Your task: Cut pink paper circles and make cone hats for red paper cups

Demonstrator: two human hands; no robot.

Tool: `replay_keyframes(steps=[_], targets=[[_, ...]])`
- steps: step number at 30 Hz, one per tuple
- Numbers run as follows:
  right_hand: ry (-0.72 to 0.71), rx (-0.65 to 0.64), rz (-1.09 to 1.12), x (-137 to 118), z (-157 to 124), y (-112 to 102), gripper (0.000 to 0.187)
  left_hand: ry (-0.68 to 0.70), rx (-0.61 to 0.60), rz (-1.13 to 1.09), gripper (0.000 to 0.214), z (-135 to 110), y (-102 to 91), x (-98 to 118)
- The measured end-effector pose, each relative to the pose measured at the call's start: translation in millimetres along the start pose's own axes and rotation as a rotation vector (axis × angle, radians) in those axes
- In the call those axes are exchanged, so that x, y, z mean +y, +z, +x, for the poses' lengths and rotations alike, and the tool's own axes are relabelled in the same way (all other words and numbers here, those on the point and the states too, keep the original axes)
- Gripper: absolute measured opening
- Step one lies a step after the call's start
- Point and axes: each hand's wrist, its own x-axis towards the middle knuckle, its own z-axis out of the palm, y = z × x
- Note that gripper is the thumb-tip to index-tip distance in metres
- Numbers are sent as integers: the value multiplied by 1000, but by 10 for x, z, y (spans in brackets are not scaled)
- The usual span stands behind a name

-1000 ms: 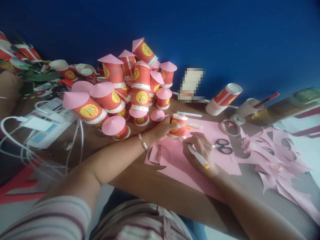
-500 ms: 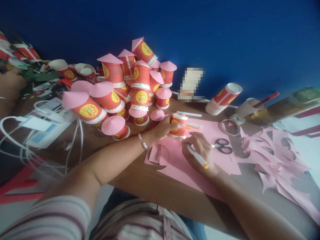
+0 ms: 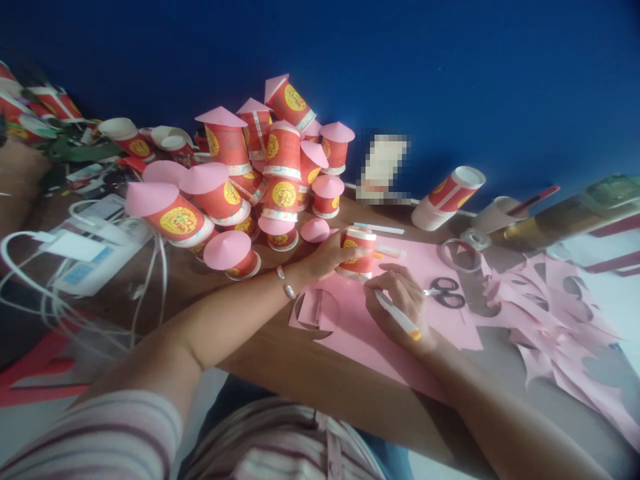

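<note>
A red paper cup (image 3: 361,263) with a yellow print is upside down or upright, I cannot tell which, on the pink paper sheet (image 3: 370,340). My left hand (image 3: 330,257) is wrapped round its left side. Close by on the right, my right hand (image 3: 397,297) grips a white marker pen (image 3: 397,315) whose orange end points back toward me. The pen's tip is hidden by the fingers. Scissors with black handles (image 3: 447,292) lie just right of that hand. A small pink paper cone (image 3: 315,230) sits behind my left hand.
Several red cups with pink cone tops (image 3: 283,197) are stacked at the back left. White cables and a power strip (image 3: 95,247) lie at left, near another person's hand (image 3: 23,170). Tape rolls (image 3: 459,255), stacked cups (image 3: 456,190) and pink paper scraps (image 3: 555,313) are at right.
The other person's hand at the far left has shifted slightly. My hands, the cup and the pen stay almost where they were.
</note>
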Motion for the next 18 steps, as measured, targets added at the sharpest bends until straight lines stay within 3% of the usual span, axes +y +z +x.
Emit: replay_keyframes(steps=[18], targets=[[-70, -46, 137, -69, 35, -48, 20, -47, 12, -135, 39, -32, 69, 143]])
